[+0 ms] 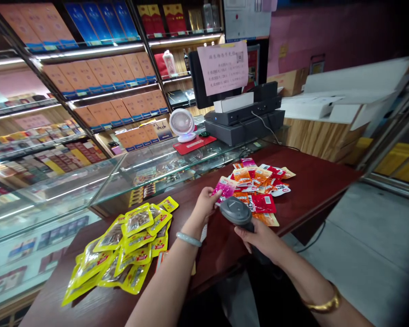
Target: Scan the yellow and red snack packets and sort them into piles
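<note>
Barcode scanner (236,211) sits gripped in our right hand (261,238); we pinch a magenta snack sachet (226,186) in our left hand (207,203) near red and orange sachets (263,203).

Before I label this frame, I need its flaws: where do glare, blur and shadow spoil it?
Head view: shelf lights glow white, and glare streaks the glass counter and yellow packets; head view too: the right edge is dark and blurred, and print on the pink packet is unreadable.
</note>
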### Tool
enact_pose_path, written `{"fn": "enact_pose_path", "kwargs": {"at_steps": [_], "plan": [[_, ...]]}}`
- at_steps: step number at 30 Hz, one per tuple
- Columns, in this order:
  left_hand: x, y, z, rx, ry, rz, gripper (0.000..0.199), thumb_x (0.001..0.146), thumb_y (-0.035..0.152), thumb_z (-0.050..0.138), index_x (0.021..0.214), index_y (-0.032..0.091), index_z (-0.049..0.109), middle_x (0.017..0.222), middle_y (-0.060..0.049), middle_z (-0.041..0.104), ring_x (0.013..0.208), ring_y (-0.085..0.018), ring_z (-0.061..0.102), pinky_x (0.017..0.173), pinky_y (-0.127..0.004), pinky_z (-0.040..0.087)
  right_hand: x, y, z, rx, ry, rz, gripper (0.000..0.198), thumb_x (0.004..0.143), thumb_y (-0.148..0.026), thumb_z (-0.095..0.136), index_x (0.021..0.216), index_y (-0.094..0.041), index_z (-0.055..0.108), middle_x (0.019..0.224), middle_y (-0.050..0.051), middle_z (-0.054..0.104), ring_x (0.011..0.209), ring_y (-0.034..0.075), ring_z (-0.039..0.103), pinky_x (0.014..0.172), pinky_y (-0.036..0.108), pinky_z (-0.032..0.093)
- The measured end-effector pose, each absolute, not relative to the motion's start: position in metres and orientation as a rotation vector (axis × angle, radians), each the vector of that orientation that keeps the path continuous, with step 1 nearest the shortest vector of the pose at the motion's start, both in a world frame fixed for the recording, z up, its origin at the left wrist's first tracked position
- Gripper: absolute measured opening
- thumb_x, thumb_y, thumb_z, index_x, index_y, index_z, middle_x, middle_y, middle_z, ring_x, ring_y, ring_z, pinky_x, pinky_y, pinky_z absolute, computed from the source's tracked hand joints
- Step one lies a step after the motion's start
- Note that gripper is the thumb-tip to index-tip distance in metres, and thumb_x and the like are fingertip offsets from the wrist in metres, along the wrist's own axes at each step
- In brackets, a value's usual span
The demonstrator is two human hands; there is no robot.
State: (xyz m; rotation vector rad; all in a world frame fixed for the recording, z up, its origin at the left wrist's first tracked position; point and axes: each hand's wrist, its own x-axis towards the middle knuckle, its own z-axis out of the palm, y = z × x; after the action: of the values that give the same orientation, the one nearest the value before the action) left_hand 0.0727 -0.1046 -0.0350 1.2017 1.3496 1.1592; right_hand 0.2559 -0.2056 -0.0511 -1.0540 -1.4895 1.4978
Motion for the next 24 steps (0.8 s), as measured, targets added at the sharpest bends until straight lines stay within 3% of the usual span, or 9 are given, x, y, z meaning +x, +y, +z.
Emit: {"fn": "enact_pose_path", "kwargs": {"at_steps": [6, 13, 18, 21, 24], "plan": [[0.125, -0.061, -0.020, 1.051, 1.062, 1.040, 0.044, 0.073, 0.042, 0.080, 0.095, 0.017, 0.050, 0.065, 0.002, 0.062, 0.046, -0.007, 0.055, 0.046, -0.017, 0.036, 0.268, -0.202, -0.059, -1.055, -1.438, 1.491, 0.042, 0.083, -0.061, 0.065, 0.089, -0.022, 0.052, 0.046, -0.010, 0.046, 0.040, 0.011, 0.042, 0.045, 0.024, 0.031], [0.108, -0.068, -0.014, 1.309, 1.210, 0.980, 0.035, 0.079, 0.029, 0.075, 0.106, 0.013, 0.059, 0.078, -0.004, 0.069, 0.059, -0.010, 0.063, 0.051, -0.017, 0.040, 0.267, -0.203, -0.055, -1.067, -1.446, 1.517, 0.043, 0.079, -0.062, 0.068, 0.085, -0.022, 0.051, 0.044, -0.009, 0.047, 0.039, 0.011, 0.043, 0.044, 0.024, 0.032], [0.030, -0.139, -0.017, 1.548, 1.397, 1.108, 0.024, 0.081, 0.021, 0.068, 0.104, 0.016, 0.065, 0.100, -0.008, 0.073, 0.087, -0.015, 0.068, 0.079, -0.026, 0.053, 0.243, -0.215, -0.044, -1.055, -1.538, 1.565, 0.046, 0.078, -0.062, 0.068, 0.092, -0.020, 0.053, 0.046, -0.008, 0.050, 0.040, 0.012, 0.045, 0.045, 0.025, 0.035], [-0.023, -0.202, -0.020, 1.658, 1.758, 1.049, 0.027, 0.084, 0.025, 0.065, 0.110, 0.020, 0.068, 0.109, -0.009, 0.072, 0.100, -0.020, 0.067, 0.094, -0.033, 0.049, 0.225, -0.227, -0.047, -1.000, -1.648, 1.638, 0.046, 0.080, -0.059, 0.068, 0.099, -0.019, 0.055, 0.049, -0.007, 0.051, 0.043, 0.013, 0.046, 0.047, 0.026, 0.037], [-0.059, -0.260, -0.025, 1.765, 2.164, 0.738, 0.032, 0.084, 0.032, 0.065, 0.116, 0.023, 0.069, 0.116, -0.009, 0.070, 0.108, -0.026, 0.062, 0.099, -0.039, 0.044, 0.212, -0.242, -0.054, -0.964, -1.714, 1.708, 0.046, 0.081, -0.056, 0.068, 0.104, -0.019, 0.056, 0.053, -0.007, 0.052, 0.045, 0.013, 0.047, 0.049, 0.026, 0.039]]}}
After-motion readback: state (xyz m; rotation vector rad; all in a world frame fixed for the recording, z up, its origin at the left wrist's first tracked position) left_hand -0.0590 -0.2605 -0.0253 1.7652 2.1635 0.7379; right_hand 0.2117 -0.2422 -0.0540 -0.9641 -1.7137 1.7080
